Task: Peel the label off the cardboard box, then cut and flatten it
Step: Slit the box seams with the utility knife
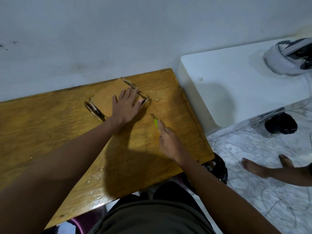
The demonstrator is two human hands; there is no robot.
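- Pressing down now: your left hand (127, 105) lies flat on the cardboard box (108, 100), fingers (133, 92) spread wide across its top panel, pinning it to the wooden surface (50, 132).
- The box sits toward the far edge of the surface, close to the wall, turned like a diamond with one corner pointing away from you. It already looks squashed low, with crumpled flap edges showing along its left and right sides.
- No label shows on the panel facing up, so I'd judge the peeling is behind you and this is the cutting and flattening part.
- Your right hand (168, 141) is closed around a green-handled cutter (156, 123), fingers wrapped tight on the handle, tip aimed up and to the left at the box.
- Here's the relation that matters: the box lies forward and to the left of the cutter tip, near but not touching, and the cutter's long axis points almost straight at the box's right-hand corner, just past your left fingertips.
- Your left hand is the one on the box; the right is the free mover, and it has only a short gap to close.
- My read: the blade's line runs close to your own spread fingers, so shifting that left hand back off the right edge before cutting looks wise.
- Whether the blade is extended I cannot tell; it's too small and dark at the tip.
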